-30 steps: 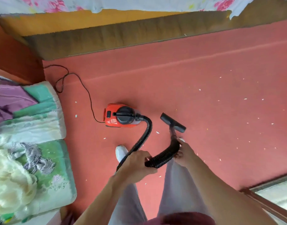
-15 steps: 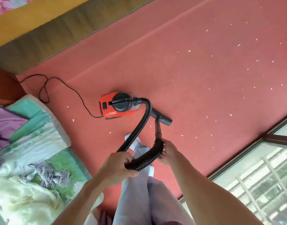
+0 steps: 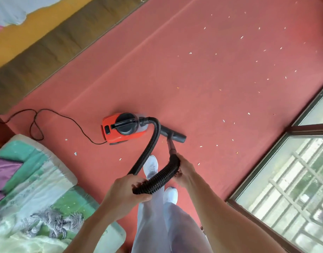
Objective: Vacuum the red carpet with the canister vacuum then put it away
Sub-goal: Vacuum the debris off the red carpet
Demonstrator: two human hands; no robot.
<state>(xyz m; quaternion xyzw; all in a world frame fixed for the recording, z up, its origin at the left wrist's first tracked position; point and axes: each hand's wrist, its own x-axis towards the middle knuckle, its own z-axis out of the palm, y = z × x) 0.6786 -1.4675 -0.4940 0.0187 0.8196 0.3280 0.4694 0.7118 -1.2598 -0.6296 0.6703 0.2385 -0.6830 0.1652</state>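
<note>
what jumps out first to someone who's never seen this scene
The red vacuum sits mid-frame on the carpet, its black hose looping back to the left hand and right hand, which both grip it. White scraps speckle the carpet at upper right, beyond the nozzle.

The red-and-black canister vacuum (image 3: 124, 127) is sitting upright on the speck-strewn red carpet (image 3: 193, 79), its ribbed black hose (image 3: 155, 137) looping round to the floor nozzle (image 3: 176, 136) resting just beside it
</note>
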